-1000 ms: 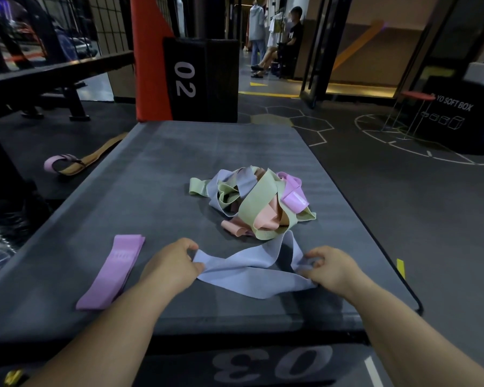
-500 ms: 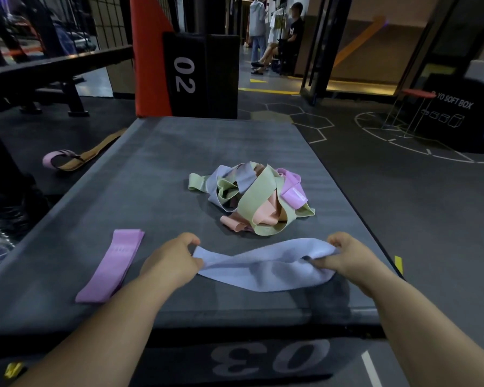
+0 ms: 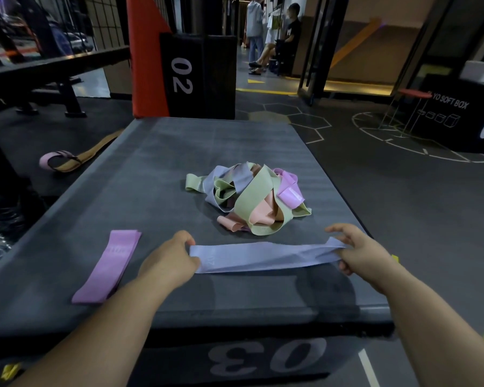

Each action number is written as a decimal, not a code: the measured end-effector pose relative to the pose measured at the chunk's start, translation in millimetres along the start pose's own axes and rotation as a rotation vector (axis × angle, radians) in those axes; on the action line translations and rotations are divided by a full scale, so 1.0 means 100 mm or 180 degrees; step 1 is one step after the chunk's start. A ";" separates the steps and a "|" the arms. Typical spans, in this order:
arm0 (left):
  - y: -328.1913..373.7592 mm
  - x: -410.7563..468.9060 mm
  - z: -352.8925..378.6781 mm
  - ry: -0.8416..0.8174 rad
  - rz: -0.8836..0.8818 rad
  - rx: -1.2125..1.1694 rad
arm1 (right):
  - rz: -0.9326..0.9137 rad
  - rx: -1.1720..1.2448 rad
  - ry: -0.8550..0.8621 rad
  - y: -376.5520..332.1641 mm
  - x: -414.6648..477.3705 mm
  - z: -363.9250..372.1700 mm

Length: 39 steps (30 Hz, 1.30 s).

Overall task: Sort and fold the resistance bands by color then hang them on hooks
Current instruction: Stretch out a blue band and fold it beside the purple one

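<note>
Left hand point(image 3: 168, 261) and right hand point(image 3: 358, 250) each pinch an end of a blue band point(image 3: 263, 256), pulled flat just in front of the tangled pile point(image 3: 249, 199); a flat purple band point(image 3: 108, 266) lies front-left of it. Pull harder and an end could slip free and snap back.

A black box marked 02 point(image 3: 197, 76) stands past the grey padded platform point(image 3: 207, 141), and a person point(image 3: 287, 37) sits beyond.

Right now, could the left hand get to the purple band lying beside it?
Probably yes, once freed: the left hand pinches one end of the blue band, while the purple band lies flat beside it on the box top with nothing between.
</note>
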<state>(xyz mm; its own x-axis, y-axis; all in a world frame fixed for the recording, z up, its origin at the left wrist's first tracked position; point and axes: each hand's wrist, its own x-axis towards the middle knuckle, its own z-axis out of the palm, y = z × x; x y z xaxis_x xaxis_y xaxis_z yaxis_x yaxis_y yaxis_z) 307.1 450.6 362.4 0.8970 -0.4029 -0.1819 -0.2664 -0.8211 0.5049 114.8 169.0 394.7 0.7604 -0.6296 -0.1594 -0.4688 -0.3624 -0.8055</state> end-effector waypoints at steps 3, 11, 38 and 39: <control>0.00 -0.01 0.01 0.0003 0.0024 0.0023 | -0.0037 -0.0422 0.0039 -0.01 0.00 0.04; 0.00 -0.01 -0.02 -0.0019 0.0042 0.0157 | 0.0197 -0.0783 -0.0773 0.03 -0.06 -0.02; 0.02 0.00 -0.03 0.0165 -0.0259 -0.2009 | 0.0306 0.0063 0.0394 0.13 0.08 0.03; 0.02 0.00 -0.04 0.0186 -0.0225 -0.2150 | 0.0270 0.0216 0.0420 0.12 0.09 0.02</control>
<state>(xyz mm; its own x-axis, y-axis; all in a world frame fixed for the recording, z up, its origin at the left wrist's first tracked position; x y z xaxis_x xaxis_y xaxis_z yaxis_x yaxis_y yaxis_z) 308.1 450.0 366.9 0.9268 -0.3195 -0.1976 0.0553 -0.4043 0.9130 116.7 160.9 382.1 0.6519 -0.7422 -0.1557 -0.4939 -0.2598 -0.8298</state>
